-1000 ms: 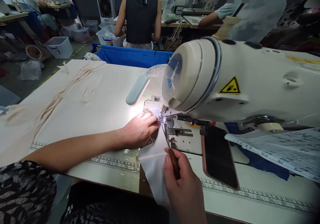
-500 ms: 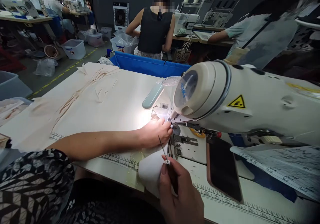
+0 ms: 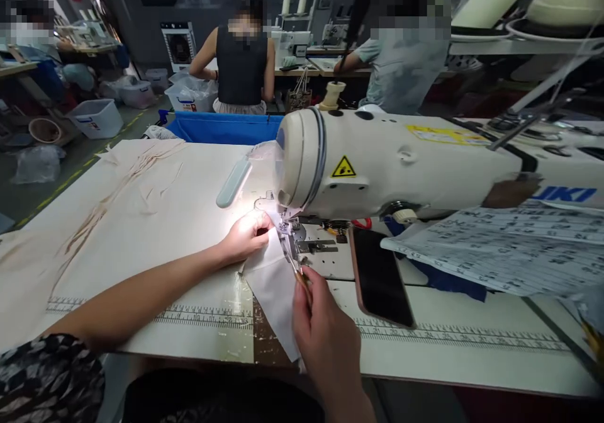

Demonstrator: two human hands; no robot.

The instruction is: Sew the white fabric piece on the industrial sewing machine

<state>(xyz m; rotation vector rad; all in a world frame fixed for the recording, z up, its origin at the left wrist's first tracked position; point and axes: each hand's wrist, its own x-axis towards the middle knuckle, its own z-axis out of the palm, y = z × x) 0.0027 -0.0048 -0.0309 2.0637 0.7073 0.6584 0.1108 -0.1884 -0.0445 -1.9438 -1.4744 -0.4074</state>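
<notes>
"JUKI" reads in blue on the sewing machine (image 3: 391,158) base at the counter's (image 3: 462,360) right edge; a yellow warning triangle (image 3: 343,168) marks its head; ruler numbers along the front edge are too small.
</notes>
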